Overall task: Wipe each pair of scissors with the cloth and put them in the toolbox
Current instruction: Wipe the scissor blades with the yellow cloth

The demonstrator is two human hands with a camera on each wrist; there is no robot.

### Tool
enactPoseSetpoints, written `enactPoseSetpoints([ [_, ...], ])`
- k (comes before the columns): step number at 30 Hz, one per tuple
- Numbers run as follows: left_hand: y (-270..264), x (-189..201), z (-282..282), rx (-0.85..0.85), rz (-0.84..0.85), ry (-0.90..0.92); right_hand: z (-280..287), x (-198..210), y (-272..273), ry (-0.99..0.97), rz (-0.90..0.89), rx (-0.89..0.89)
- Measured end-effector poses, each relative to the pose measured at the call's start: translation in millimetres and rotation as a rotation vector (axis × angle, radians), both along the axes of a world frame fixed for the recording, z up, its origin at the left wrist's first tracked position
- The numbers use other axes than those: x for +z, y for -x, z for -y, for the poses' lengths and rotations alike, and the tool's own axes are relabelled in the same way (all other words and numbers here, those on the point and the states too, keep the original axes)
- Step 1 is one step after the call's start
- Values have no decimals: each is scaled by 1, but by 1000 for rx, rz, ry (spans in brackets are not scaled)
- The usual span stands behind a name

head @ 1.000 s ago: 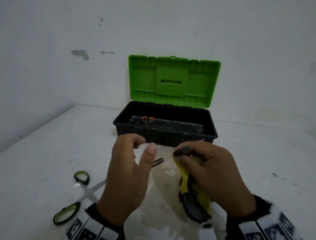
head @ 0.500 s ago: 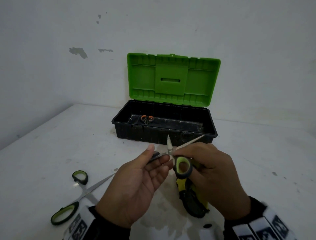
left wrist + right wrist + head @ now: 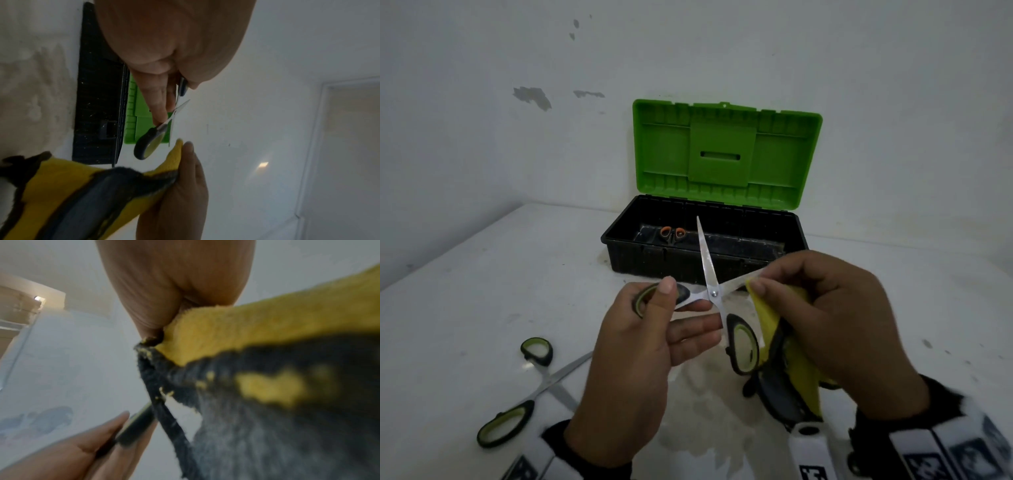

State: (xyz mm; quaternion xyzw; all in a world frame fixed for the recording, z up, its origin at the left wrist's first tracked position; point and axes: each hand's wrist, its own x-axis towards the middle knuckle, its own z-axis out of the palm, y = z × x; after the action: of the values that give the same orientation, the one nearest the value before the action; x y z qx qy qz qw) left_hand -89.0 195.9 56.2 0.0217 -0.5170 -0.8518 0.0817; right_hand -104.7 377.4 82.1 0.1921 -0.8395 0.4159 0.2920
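My left hand (image 3: 654, 329) grips one black-and-green handle of a pair of scissors (image 3: 713, 291) spread wide open in front of the toolbox; one blade points up, the other handle ring (image 3: 743, 344) hangs down. My right hand (image 3: 835, 325) pinches a yellow-and-grey cloth (image 3: 787, 346) around the other blade. The same scissors (image 3: 162, 128) and cloth (image 3: 92, 194) show in the left wrist view, the cloth (image 3: 257, 369) close up in the right wrist view. The black toolbox (image 3: 640, 257) stands open with its green lid (image 3: 726, 154) up; orange-handled scissors (image 3: 672, 233) lie inside.
Another pair of black-and-green scissors (image 3: 530, 387) lies open on the white table (image 3: 482, 291) at the lower left. The wall stands close behind the toolbox. A damp patch marks the table under my hands.
The scissors have been spread wider and turned, one blade now pointing up. My right hand has shifted from the handle to pinch the cloth over the right blade. My left thumb now clamps the handle.
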Motion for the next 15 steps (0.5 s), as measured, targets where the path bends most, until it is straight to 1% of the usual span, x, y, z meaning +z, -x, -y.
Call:
enactPoseSetpoints([
  [3, -2, -4, -4, 11, -30, 39, 14, -2, 3, -44, -60, 16],
  [7, -3, -5, -1, 41, -65, 60, 21, -9, 6, -182, -167, 28],
  [10, -4, -6, 2, 65, -81, 66, 24, -15, 3, -250, -203, 12],
  [13, -5, -7, 0, 86, -98, 86, 21, -17, 0, -264, -229, -24],
  [15, -5, -8, -2, 88, -113, 93, 19, -17, 0, -222, -242, -69],
])
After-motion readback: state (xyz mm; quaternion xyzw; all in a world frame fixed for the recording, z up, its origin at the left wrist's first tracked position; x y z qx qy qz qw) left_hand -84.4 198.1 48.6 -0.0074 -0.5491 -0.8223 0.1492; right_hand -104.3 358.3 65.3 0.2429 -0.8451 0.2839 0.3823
